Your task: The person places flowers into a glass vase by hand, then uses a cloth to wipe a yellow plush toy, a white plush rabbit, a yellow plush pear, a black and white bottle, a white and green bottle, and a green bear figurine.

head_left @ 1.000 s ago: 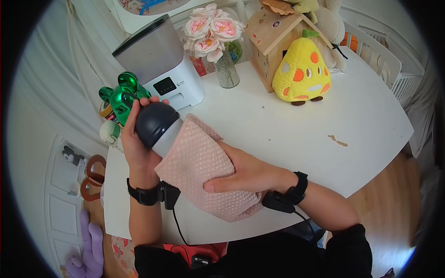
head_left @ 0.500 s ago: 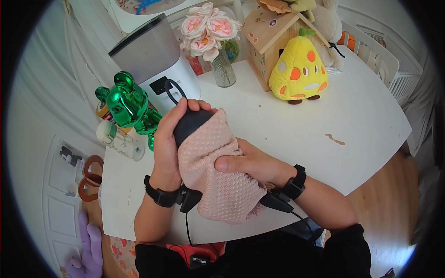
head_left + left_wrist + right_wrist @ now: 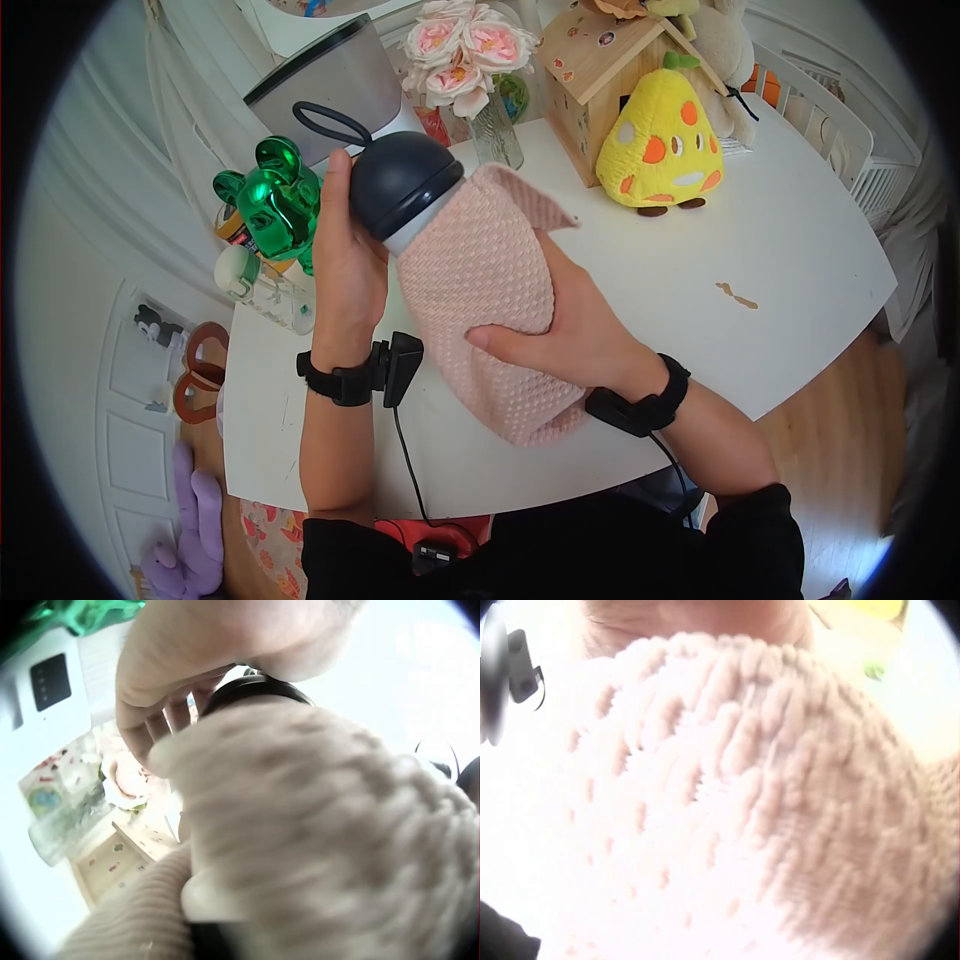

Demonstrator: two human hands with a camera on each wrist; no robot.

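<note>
The left hand (image 3: 350, 270) is at the upper end of a bottle (image 3: 403, 237); in the left wrist view its fingers are bent around the dark lid (image 3: 408, 182), so it grasps this lid. A black loop (image 3: 332, 124) stands out from the top of the lid. The right hand (image 3: 590, 325) grasps the pink cloth (image 3: 485, 275), which is wrapped around the body of the bottle, with the thumb lying across the front side of the fabric. One corner of the cloth sticks out to the right, near the lid.

The bottle is held tilted over the left half of the white counter (image 3: 800, 250), its lid directed to the far left corner and the lower end of the cloth to the near edge. Near the left edge are a shiny green figure (image 3: 280, 210) and a clear bottle (image 3: 272, 296). Along the far edge there are a grey-and-white appliance (image 3: 335, 85), a glass vase (image 3: 495, 140) with pink flowers (image 3: 470, 52), a wooden house (image 3: 580, 100) and, in front of it, a yellow plush toy (image 3: 665, 150).
</note>
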